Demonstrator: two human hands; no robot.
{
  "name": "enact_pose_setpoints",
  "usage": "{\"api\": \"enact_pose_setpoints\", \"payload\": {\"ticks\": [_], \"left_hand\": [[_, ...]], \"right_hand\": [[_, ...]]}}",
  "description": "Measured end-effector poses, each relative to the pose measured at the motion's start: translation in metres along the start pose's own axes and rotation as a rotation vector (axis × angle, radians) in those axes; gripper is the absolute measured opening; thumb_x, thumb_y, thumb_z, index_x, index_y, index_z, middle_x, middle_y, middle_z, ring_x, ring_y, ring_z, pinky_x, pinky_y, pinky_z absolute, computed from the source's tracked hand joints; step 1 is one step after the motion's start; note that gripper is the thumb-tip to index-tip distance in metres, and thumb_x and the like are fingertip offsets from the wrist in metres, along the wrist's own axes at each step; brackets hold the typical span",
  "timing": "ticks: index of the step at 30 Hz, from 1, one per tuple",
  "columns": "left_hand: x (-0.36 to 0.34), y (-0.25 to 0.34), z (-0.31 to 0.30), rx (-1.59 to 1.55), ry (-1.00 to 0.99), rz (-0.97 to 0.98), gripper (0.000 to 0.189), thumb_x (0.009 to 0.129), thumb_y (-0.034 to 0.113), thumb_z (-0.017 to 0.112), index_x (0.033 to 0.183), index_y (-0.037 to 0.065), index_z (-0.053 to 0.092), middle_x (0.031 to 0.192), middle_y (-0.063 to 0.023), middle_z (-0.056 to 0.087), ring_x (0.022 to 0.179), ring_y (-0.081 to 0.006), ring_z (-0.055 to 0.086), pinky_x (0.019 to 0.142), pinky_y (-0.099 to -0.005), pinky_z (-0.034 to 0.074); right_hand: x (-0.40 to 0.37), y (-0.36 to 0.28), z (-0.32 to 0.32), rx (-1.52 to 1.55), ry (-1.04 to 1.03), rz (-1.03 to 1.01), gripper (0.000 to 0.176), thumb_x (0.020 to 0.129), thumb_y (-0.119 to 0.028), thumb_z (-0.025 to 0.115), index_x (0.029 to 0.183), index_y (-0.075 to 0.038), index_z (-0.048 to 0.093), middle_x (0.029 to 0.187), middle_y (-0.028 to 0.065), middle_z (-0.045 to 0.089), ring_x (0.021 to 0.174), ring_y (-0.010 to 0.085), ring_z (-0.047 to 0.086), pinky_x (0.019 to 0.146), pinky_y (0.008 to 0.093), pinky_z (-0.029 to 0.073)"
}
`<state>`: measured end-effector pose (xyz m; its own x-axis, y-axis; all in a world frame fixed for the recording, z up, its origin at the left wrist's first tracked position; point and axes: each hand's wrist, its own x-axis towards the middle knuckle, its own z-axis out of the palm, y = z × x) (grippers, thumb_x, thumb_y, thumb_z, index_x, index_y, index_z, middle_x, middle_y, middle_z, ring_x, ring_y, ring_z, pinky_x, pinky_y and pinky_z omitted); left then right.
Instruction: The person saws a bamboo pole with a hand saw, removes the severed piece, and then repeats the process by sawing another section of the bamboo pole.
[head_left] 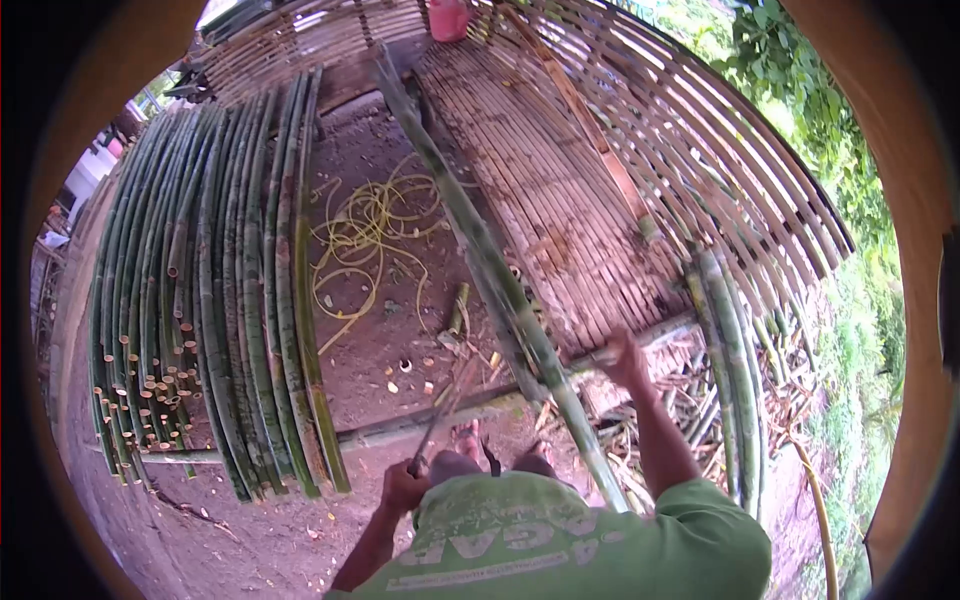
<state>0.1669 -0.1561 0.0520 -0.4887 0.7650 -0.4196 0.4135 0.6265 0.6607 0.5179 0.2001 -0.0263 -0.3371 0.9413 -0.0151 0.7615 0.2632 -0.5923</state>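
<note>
My left hand point(405, 487) is closed around the handle of a machete point(432, 437). Its dark blade points up and away, over the crosswise bamboo pole point(400, 430). To the right, my right hand point(628, 362) is raised with its fingers apart and nothing visible in it, though it is somewhat blurred. That hand is above the near edge of the slatted bamboo platform point(560, 220). Between my hands, a long green bamboo pole point(490, 265) runs from the far rail down toward my body. Small cut bamboo pieces point(405, 366) lie on the ground beyond the blade.
Many green bamboo poles point(230, 290) lean in a row at left. A yellow hose point(375, 215) lies coiled on the dirt. Several poles point(730, 370) and scattered offcuts point(640, 455) are at right. A slatted fence point(690, 130) and a red container point(448, 20) stand farther back.
</note>
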Motion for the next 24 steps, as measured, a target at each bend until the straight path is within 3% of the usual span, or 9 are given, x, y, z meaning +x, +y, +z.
{"api": "enact_pose_setpoints", "payload": {"ticks": [4,5,8,11,12,14,18,22,24], "left_hand": [[-0.001,0.033,0.008,0.060,-0.012,-0.007,0.018,0.066,0.017,0.060,0.069,0.000,0.055,0.057,-0.0156,0.054,0.052,-0.0242,0.053,0.053,-0.0399,0.044],[0.000,0.039,0.013,0.095,-0.009,0.013,0.019,0.067,0.018,0.060,0.069,0.000,0.055,0.058,-0.0166,0.054,0.053,-0.0261,0.053,0.054,-0.0406,0.044],[0.006,0.054,0.026,0.199,-0.019,0.075,0.019,0.067,0.018,0.061,0.072,0.000,0.055,0.061,-0.0191,0.055,0.055,-0.0313,0.054,0.057,-0.0422,0.044],[0.013,0.086,0.029,0.324,-0.116,0.098,0.021,0.069,0.019,0.062,0.074,0.000,0.054,0.063,-0.0211,0.056,0.059,-0.0347,0.057,0.059,-0.0426,0.045],[0.013,0.095,0.031,0.352,-0.136,0.076,0.021,0.069,0.019,0.063,0.074,0.000,0.054,0.063,-0.0211,0.056,0.059,-0.0347,0.057,0.059,-0.0426,0.045],[0.018,0.111,0.034,0.408,-0.164,0.048,0.022,0.069,0.019,0.063,0.073,0.000,0.053,0.064,-0.0210,0.056,0.060,-0.0348,0.057,0.060,-0.0427,0.045],[0.026,0.126,0.037,0.476,-0.183,-0.019,0.020,0.070,0.019,0.062,0.076,0.000,0.056,0.068,-0.0218,0.058,0.065,-0.0359,0.060,0.062,-0.0428,0.046],[0.046,0.142,0.040,0.466,-0.177,0.086,0.023,0.073,0.021,0.061,0.077,-0.002,0.058,0.069,-0.0238,0.060,0.069,-0.0395,0.062,0.064,-0.0449,0.047],[0.052,0.143,0.040,0.476,-0.171,0.096,0.024,0.073,0.022,0.061,0.077,-0.002,0.058,0.069,-0.0236,0.061,0.069,-0.0393,0.062,0.064,-0.0446,0.047]], "right_hand": [[-0.250,0.107,-0.003,-0.075,-0.694,0.507,0.135,0.038,-0.065,0.085,0.143,0.000,0.029,0.139,0.0262,0.041,0.130,0.0378,0.041,0.108,0.0470,0.032],[-0.332,0.185,0.042,-0.044,-0.690,0.556,0.136,0.033,-0.064,0.087,0.143,-0.006,0.032,0.140,0.0243,0.042,0.131,0.0363,0.040,0.109,0.0453,0.032],[-0.434,0.194,0.053,-0.164,-0.601,0.751,0.126,0.037,-0.057,0.089,0.142,-0.014,0.035,0.139,0.0158,0.045,0.129,0.0316,0.043,0.109,0.0411,0.035],[-0.435,0.217,0.076,-0.067,-0.796,1.007,0.110,0.042,-0.045,0.090,0.137,-0.014,0.043,0.124,0.0098,0.060,0.119,0.0249,0.054,0.100,0.0378,0.044],[-0.437,0.216,0.085,-0.166,-0.723,0.824,0.096,0.044,-0.040,0.090,0.128,-0.012,0.054,0.111,0.0107,0.066,0.107,0.0251,0.062,0.093,0.0369,0.049],[-0.407,0.198,0.073,0.047,-1.028,0.921,0.080,0.045,-0.037,0.088,0.116,-0.010,0.063,0.107,0.0126,0.068,0.101,0.0260,0.065,0.090,0.0370,0.051],[-0.417,0.198,0.086,-0.122,-0.879,0.800,0.071,0.047,-0.043,0.086,0.109,-0.014,0.068,0.104,0.0118,0.069,0.099,0.0255,0.065,0.091,0.0361,0.050],[-0.310,0.154,0.085,-0.090,-1.004,0.675,0.067,0.047,-0.048,0.086,0.102,-0.013,0.071,0.103,0.0127,0.069,0.097,0.0266,0.066,0.089,0.0360,0.051],[-0.234,0.078,0.055,-0.055,-0.739,0.642,0.061,0.049,-0.050,0.085,0.094,-0.010,0.072,0.098,0.0145,0.069,0.095,0.0282,0.066,0.087,0.0366,0.051]]}}
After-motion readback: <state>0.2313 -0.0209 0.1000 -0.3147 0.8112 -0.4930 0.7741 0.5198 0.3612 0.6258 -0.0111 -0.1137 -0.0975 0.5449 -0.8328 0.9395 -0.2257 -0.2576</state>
